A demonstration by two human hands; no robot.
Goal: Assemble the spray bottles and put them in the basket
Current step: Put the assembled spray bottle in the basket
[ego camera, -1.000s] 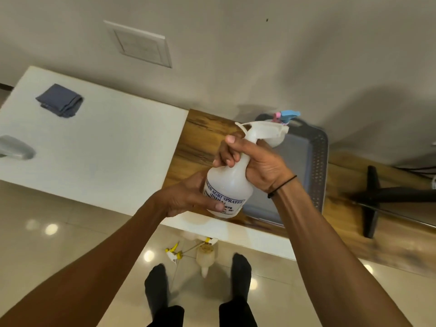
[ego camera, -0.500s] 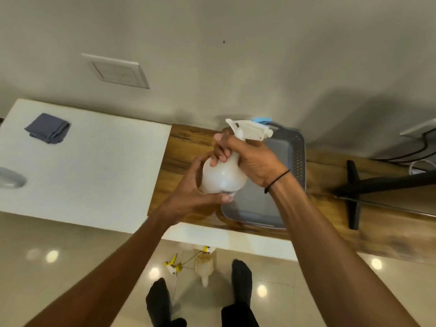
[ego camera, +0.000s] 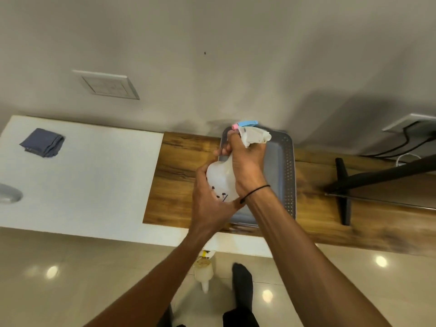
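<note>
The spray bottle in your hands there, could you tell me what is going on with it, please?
A person holds a white spray bottle in both hands above the grey basket. The left hand grips the body, and the right hand is wrapped round the neck just under the spray head. The bottle is not yet in the basket. Another bottle lies on the floor by the person's feet.

White bottle [ego camera: 220, 178], grey basket [ego camera: 286, 175], blue cloth [ego camera: 42, 142].
</note>
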